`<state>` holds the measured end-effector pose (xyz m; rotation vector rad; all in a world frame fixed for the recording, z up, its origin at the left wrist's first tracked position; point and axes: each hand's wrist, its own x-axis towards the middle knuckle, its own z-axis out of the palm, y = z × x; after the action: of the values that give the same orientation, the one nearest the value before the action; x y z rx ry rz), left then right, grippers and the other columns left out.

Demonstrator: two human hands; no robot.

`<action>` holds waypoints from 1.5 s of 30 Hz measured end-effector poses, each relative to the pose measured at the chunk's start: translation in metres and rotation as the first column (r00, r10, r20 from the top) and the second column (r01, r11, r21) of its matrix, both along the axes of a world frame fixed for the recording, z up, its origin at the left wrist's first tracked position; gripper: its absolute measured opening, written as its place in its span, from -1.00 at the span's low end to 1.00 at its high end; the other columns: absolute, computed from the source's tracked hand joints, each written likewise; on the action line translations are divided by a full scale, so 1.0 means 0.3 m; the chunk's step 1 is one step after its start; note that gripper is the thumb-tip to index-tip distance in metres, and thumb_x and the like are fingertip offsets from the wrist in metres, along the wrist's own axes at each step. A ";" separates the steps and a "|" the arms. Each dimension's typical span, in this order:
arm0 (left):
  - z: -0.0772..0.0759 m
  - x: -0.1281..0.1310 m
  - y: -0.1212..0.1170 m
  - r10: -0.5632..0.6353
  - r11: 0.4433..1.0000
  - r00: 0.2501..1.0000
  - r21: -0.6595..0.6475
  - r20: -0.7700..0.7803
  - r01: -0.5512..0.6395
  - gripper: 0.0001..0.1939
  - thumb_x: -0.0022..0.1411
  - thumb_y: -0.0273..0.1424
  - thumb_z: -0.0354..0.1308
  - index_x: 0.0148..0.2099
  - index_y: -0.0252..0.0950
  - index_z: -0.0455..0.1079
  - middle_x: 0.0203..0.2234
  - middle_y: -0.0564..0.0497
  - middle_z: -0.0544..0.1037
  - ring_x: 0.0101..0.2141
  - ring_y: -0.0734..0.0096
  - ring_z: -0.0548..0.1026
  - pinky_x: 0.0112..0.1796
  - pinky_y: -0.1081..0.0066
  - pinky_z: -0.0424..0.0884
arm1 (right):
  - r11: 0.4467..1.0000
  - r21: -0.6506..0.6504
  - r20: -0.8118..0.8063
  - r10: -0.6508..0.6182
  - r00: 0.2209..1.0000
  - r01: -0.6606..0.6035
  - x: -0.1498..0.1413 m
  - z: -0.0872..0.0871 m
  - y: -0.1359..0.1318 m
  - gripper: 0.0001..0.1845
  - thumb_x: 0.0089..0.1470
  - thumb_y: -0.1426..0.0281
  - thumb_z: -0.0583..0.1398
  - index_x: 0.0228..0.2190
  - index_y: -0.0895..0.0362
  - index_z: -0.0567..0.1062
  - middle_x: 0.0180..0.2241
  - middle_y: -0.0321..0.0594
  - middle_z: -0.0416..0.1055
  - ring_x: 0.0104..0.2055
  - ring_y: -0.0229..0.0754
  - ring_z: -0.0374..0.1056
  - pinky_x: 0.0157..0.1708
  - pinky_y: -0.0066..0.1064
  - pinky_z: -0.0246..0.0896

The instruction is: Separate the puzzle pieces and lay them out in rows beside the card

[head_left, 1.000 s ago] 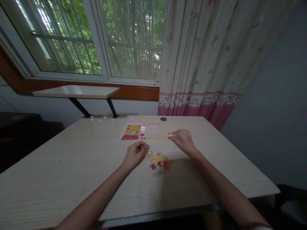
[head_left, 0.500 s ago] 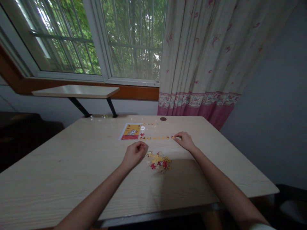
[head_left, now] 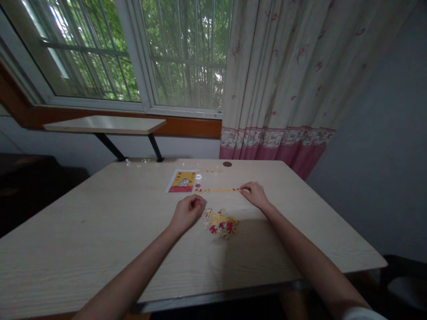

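Two bare hands over one pale desk (head_left: 110, 231); I count no second worker's hand from here.

Left hand (head_left: 188, 212): one, loosely curled, fingers bent in toward the thumb, near side of the lower row's left end. Cannot tell whether anything sits inside the curl.

Right hand (head_left: 255, 194): one, thumb and forefinger brought close together at the right end of the lower row (head_left: 218, 190). Fingertips meet the end piece (head_left: 239, 190); cannot tell whether it is pinched or only pressed.

Jigsaw pieces, three groupings. One pile (head_left: 220, 223), between the forearms, just beside the left hand: yellow, red and pale pieces overlapping, too many to count; at least two are red. Two rows beyond it, mostly yellow: the lower one longer, the upper row (head_left: 209, 171) shorter and farther off. Pieces in each too small for a sure count. One red piece (head_left: 198, 185) just above the lower row's left end.

One card (head_left: 183, 181), flat, left of both rows: white animal on yellow, red along the bottom.

One dark disc (head_left: 227, 164) near the far edge. One raised shelf (head_left: 106, 124), two black supports visible. One curtain (head_left: 267, 66), flowered, pink-hemmed, beside the barred window (head_left: 187, 58).
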<state>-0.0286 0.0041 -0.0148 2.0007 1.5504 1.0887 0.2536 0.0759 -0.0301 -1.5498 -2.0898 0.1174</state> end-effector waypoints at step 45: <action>0.006 0.030 -0.012 -0.190 0.938 0.860 -0.172 0.474 0.302 -0.78 -0.05 -0.31 0.23 -0.38 -0.38 0.42 -0.54 0.00 0.50 -0.50 0.48 0.40 -0.43 0.47 0.32 | 0.838 0.348 0.027 0.439 0.898 -0.420 -0.242 0.068 -0.217 -0.83 0.05 0.28 0.15 -0.34 0.05 0.50 -0.41 -0.25 0.47 -0.29 -0.22 0.29 -0.17 -0.31 -0.01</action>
<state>-0.0197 0.0006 -0.0131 1.5835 1.0873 1.1008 0.1808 0.0108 -0.0097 -0.8449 -2.2377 -0.0497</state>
